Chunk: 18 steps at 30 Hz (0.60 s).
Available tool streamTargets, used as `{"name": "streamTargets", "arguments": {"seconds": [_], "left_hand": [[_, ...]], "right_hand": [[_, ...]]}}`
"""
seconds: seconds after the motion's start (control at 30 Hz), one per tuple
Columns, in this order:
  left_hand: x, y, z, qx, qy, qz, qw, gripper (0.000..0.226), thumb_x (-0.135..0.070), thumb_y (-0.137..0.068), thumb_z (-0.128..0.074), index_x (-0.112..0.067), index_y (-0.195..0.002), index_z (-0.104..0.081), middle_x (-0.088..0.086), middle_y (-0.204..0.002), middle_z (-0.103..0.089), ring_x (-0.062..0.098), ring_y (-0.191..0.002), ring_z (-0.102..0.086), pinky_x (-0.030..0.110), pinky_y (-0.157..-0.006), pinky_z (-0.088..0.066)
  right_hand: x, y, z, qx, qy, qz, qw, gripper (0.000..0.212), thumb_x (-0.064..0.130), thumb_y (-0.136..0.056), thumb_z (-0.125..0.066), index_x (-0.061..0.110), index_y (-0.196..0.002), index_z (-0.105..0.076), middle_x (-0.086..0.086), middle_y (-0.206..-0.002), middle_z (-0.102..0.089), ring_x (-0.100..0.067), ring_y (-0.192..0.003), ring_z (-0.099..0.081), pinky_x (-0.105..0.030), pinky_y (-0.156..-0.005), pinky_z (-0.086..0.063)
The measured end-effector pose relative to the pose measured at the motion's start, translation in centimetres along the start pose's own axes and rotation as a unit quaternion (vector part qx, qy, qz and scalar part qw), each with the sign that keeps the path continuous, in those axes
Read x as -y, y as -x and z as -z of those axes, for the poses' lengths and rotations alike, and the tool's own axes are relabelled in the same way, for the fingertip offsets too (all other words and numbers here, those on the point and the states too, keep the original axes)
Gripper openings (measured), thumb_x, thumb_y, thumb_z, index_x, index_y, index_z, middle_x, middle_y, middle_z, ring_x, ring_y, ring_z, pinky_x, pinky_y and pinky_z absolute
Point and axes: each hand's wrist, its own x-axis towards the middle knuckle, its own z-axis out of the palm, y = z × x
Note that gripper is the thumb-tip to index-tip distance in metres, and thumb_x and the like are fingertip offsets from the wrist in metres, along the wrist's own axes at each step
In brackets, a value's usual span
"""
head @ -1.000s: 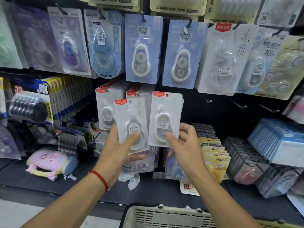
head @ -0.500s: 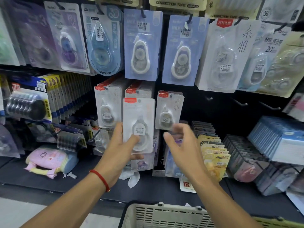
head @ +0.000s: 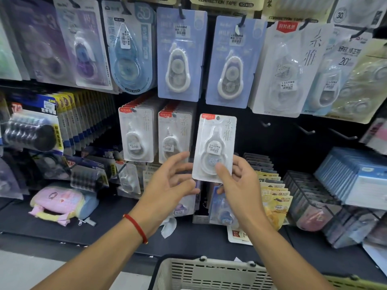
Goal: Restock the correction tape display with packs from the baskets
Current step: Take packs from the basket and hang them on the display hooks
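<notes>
right hand (head: pixel 240 185) pinches white pack (head: pixel 214 147) | left hand (head: pixel 169 185) spread | header (head: pixel 225 2) reads "CORRECTION TAPE"

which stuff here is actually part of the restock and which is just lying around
Part of the job:
- white correction tape pack, pinched by the right hand
- left hand, open beside it
- two hanging stacks of the same packs
- basket

Just lying about:
- pink pouch
- yellow packs

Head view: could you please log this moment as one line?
right hand: pinches white red-tabbed correction tape pack | left hand: open, beside pack | empty black hooks: right | beige plastic basket: below
</notes>
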Motion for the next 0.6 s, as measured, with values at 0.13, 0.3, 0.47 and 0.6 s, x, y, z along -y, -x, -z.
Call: {"name": "streamTargets", "arguments": {"seconds": [0.13, 0.3, 0.47, 0.6], "left_hand": [[0.2, -0.3, 0.2, 0.009, 0.001, -0.003, 1.000, 0.059, 0.011, -0.096, -0.064, -0.023, -0.144, -0.056, 0.010, -0.133, -0.065, 0.028, -0.112, -0.073, 0.046, -0.094, -0.063], [0.8, -0.8, 1.0, -0.008, -0.208, -0.040, 0.977, 0.062, 0.000, -0.096, -0.066, -0.035, -0.145, -0.053, -0.015, -0.143, -0.060, 0.002, -0.131, -0.056, 0.036, -0.113, -0.051], [1.6, -2.4, 2.3, -0.031, -0.420, -0.104, 0.901, 0.073, -0.010, -0.093, -0.067, -0.028, -0.159, -0.041, -0.014, -0.170, -0.025, 0.006, -0.157, -0.021, 0.030, -0.128, -0.020], [3.0, -3.6, 2.6, -0.007, -0.486, -0.127, 0.865, 0.079, -0.008, -0.092, -0.069, -0.019, -0.163, -0.035, -0.009, -0.176, -0.002, 0.010, -0.161, -0.007, 0.020, -0.123, -0.010]], "right_hand": [[0.1, 0.2, 0.0, -0.023, 0.006, 0.030, 0.999, 0.021, 0.024, -0.100, -0.071, 0.023, -0.121, -0.070, 0.004, -0.097, -0.080, -0.010, -0.069, -0.070, -0.026, -0.058, -0.056], [-1.5, -0.4, 0.3, -0.017, 0.300, 0.035, 0.953, 0.057, 0.041, -0.099, -0.068, 0.023, -0.151, -0.051, 0.005, -0.140, -0.061, -0.014, -0.125, -0.059, -0.043, -0.105, -0.052], [-2.3, -2.3, -1.0, 0.028, 0.460, 0.310, 0.831, 0.056, 0.012, -0.094, -0.070, 0.012, -0.148, -0.056, -0.010, -0.153, -0.051, -0.032, -0.140, -0.049, -0.048, -0.109, -0.046], [-2.7, -6.3, -2.4, 0.091, 0.591, 0.254, 0.760, 0.066, 0.019, -0.097, -0.060, 0.016, -0.159, -0.039, -0.005, -0.174, -0.020, -0.027, -0.160, -0.016, -0.046, -0.124, -0.027]]}}
